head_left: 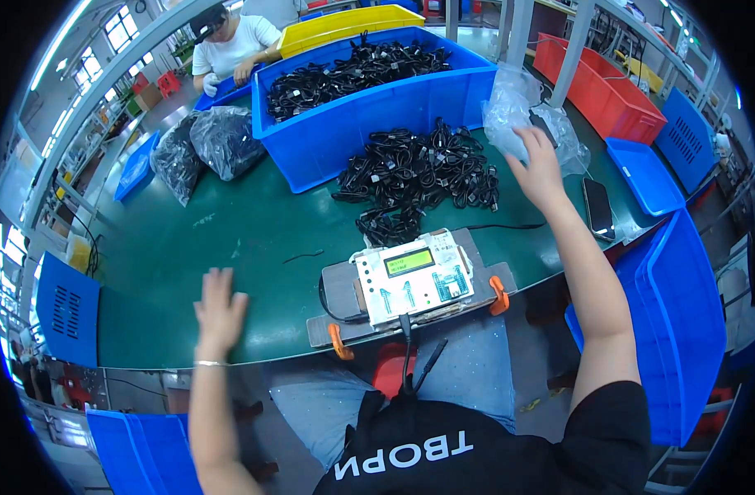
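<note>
My left hand (221,312) is spread over the green tabletop (171,285) at the near left, slightly blurred, with nothing in it. My right hand (540,169) reaches out at the right, thumb apart from the fingers, beside a crumpled clear plastic bag (509,107). A dark object (542,129) lies on that bag near my fingertips; its kind is unclear. Between my arms sits a white tester box (414,279) with a lit green display, on a grey board held by orange clamps (498,295). A black cable (407,334) is plugged into its near edge.
Coiled black cables (423,173) are heaped behind the tester, before a blue bin (369,103) full of more. Filled plastic bags (225,140) stand left of it. A phone (598,209) and blue tray (645,175) lie right. A co-worker (233,45) sits across.
</note>
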A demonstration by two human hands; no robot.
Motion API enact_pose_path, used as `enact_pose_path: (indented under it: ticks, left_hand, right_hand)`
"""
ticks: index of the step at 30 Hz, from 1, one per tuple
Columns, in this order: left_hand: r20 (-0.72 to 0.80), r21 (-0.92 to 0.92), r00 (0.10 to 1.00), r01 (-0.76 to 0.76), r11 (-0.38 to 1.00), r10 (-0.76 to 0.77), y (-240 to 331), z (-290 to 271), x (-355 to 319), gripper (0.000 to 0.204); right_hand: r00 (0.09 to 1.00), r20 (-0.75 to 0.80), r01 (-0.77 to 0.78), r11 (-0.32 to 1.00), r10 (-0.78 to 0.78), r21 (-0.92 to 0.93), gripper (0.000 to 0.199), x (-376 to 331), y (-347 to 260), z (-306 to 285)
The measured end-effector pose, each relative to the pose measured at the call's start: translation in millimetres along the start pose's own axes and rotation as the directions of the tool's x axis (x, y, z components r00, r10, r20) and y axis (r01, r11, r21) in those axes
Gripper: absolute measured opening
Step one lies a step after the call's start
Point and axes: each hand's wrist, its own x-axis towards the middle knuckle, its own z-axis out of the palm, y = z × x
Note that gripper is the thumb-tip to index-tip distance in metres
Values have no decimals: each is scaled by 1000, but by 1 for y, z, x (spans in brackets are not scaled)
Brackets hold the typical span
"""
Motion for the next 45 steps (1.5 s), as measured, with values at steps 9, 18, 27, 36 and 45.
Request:
enact_pose_path:
  ticks: [9,18,27,36,45]
  left_hand:
    - [-124,44,911,401,915,-393,-128,-9,64,57]
    - [-160,13,900,412,911,-405,-122,4,48,60]
    - [-132,45,991,11,999,-5,7,13,16,60]
    - [-159,-293,959,-272,917,234,81,15,11,37]
    - [-255,-296,855,-514,805,452,91,23,-19,23]
  right_hand:
    - [987,-111,-137,974,118,-179,34,-87,37,-20]
    - [979,99,-159,968,181,-194,21,-90,52,-15]
    - [976,126,-145,963,176,-226,21,-89,54,-17]
    - [975,166,-119,979,147,-168,21,-94,53,-18]
    - [972,172,-144,985,160,-99,23,-102,51,-26]
